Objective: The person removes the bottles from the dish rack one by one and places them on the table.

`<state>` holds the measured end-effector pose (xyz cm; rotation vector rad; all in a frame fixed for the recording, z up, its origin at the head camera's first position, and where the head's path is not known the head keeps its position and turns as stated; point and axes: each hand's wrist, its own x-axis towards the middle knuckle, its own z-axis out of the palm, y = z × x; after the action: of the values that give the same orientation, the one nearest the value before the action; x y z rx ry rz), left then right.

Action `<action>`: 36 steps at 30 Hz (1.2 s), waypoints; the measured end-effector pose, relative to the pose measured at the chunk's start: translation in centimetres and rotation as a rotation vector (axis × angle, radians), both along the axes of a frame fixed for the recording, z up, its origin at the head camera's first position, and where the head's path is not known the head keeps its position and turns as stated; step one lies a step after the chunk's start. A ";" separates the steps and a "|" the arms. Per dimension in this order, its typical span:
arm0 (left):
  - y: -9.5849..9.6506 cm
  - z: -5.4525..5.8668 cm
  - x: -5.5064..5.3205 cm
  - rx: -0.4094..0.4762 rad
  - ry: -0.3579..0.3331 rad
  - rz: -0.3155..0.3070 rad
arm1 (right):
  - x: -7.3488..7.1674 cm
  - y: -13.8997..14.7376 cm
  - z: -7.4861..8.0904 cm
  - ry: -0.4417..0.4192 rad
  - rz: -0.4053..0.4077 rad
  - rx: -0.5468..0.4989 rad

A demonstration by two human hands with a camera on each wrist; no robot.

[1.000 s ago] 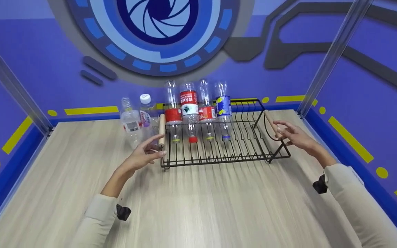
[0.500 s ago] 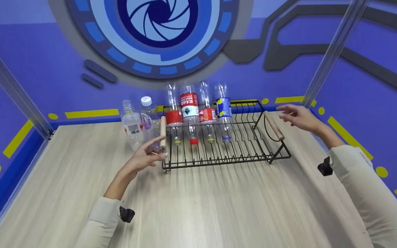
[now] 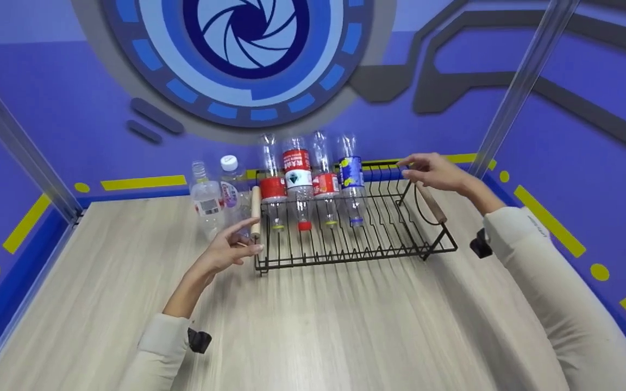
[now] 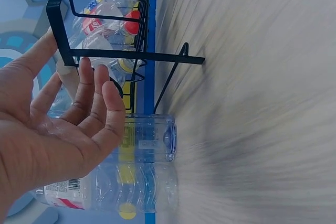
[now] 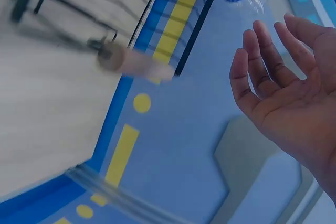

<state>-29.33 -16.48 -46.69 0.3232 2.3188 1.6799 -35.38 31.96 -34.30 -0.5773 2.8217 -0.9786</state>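
A black wire dish rack (image 3: 345,263) stands on the table, with a wooden handle at each end. Several clear plastic bottles lean in its left half, caps downward, among them a red-labelled bottle (image 3: 298,160) and a blue-labelled bottle (image 3: 351,171). My left hand (image 3: 220,252) is at the rack's front left corner, fingertips at the left handle (image 3: 256,209) and thumb apart from the index finger. Loosely bent fingers show in the left wrist view. Above the back end of the right handle (image 3: 431,203) hovers my right hand (image 3: 435,172), holding nothing, fingers relaxed.
Two more bottles stand upright left of the rack: an uncapped bottle (image 3: 208,201) and a white-capped bottle (image 3: 230,184). Behind the table (image 3: 313,326) rises a blue-purple printed wall (image 3: 47,98), with side panels left and right.
My right hand has left the right handle, lifted, then moved left and back over the rack's back right corner. My left hand has stayed at the left handle.
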 end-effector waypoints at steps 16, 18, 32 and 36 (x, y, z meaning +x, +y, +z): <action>-0.2 0.0 -0.6 -0.031 0.055 -0.036 | -4.2 -6.0 -3.8 -0.242 -0.003 0.027; -0.2 0.1 -0.5 -0.036 0.055 -0.034 | -4.3 -6.7 -3.8 -0.292 -0.027 0.011; -0.4 0.2 0.0 -0.046 0.069 -0.023 | -5.5 -10.7 -4.8 -0.639 -0.172 0.021; -0.1 0.4 -0.3 -0.048 0.091 -0.031 | -5.7 -10.9 -4.9 -0.661 -0.190 0.019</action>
<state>-29.61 -16.63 -46.25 0.4318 2.4019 1.6251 -41.09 21.03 -39.19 0.0324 2.3048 -0.9468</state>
